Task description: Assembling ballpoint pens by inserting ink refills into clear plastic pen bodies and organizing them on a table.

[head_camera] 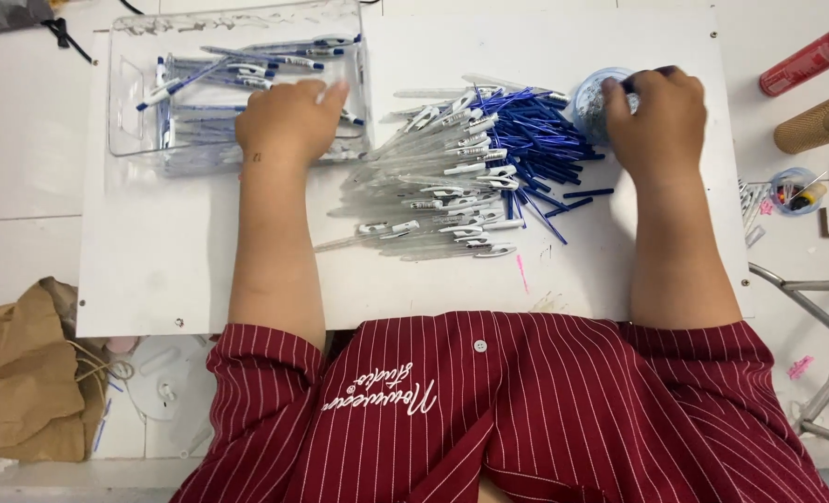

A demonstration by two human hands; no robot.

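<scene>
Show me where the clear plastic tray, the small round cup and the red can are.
clear plastic tray [135,56]: head view, on its bare left part.
small round cup [593,102]: head view, on its left rim, beside the right hand.
red can [808,60]: head view, on the middle of its body.

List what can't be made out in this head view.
- Left hand: fingers curl at the clear tray rim; any pen held is hidden.
- Right hand: covers the small round cup; contents unclear.
- Red can: cut off by the right edge.
- Brown paper bag: cut off by the left edge.
</scene>
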